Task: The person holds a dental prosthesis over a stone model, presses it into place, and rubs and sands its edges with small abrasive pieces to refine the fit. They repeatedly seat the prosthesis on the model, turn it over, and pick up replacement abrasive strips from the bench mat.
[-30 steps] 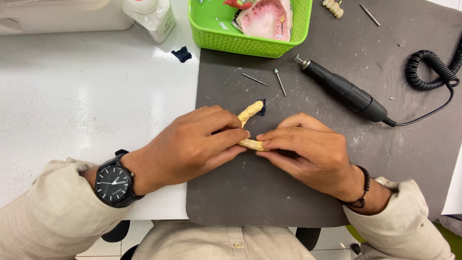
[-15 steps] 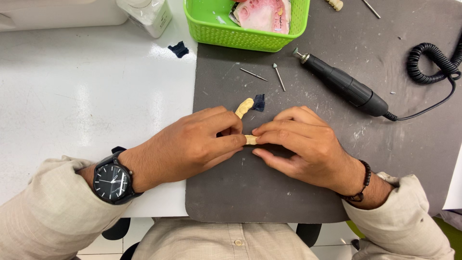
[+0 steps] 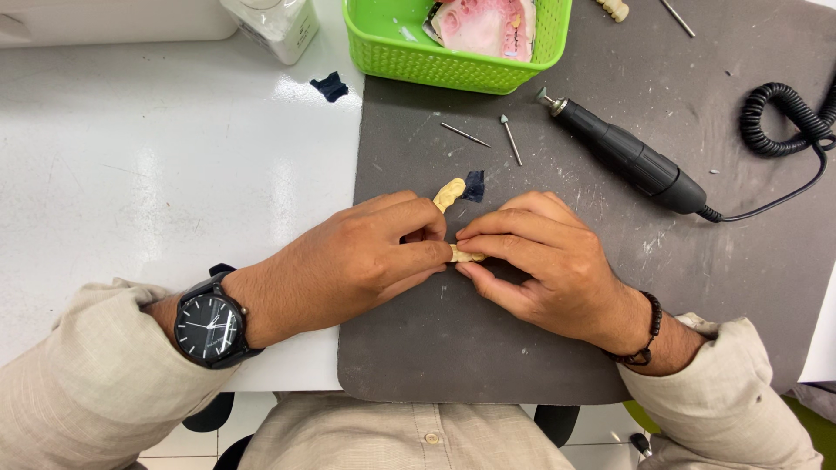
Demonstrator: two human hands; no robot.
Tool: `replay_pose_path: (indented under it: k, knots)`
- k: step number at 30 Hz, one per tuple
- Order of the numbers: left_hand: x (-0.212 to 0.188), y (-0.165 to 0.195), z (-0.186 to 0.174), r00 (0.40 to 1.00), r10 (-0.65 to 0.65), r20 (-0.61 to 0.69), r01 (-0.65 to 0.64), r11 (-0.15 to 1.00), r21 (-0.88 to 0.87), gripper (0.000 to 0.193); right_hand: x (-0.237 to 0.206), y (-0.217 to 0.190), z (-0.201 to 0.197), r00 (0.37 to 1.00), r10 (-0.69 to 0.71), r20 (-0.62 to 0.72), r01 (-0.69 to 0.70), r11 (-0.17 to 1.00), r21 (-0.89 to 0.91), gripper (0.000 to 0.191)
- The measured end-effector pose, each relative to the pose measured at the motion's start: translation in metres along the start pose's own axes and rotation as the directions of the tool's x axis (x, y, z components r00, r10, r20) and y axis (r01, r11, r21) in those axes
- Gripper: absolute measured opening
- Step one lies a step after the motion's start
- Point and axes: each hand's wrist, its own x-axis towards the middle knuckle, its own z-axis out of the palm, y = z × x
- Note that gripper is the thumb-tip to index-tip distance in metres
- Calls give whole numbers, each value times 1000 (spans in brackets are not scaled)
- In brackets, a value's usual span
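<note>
Both hands meet over a dark grey work mat (image 3: 557,348). My left hand (image 3: 366,257) and my right hand (image 3: 535,257) pinch a small cream-coloured plaster piece (image 3: 466,255) between their fingertips. Most of that piece is hidden by the fingers. A curved cream part (image 3: 449,193) sticks up behind my left fingers, with a small dark blue lump (image 3: 474,184) touching its tip. Whether the curved part and the pinched piece are one object is hidden.
A black rotary handpiece (image 3: 627,159) with a coiled cord (image 3: 784,122) lies on the mat at right. Two thin burs (image 3: 509,139) lie beyond the hands. A green basket (image 3: 409,52) holds a pink dental cast (image 3: 488,24). A white bottle (image 3: 274,26) and dark blue scrap (image 3: 330,86) sit on the white table.
The hands have stayed together on the cream piece with only slight finger shifts; the view has drifted a little.
</note>
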Motion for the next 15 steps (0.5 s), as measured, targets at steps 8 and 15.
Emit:
replay_pose_path:
  k: [8, 15]
  knots:
    - [0, 0, 0, 1000, 1, -10, -1, 1000, 6, 13, 0, 0, 0, 1000, -12, -12, 12, 1000, 4, 26]
    - [0, -1, 1, 1000, -10, 4, 11, 1000, -13, 12, 1, -2, 1, 999, -1, -35, 1, 1000, 22, 25]
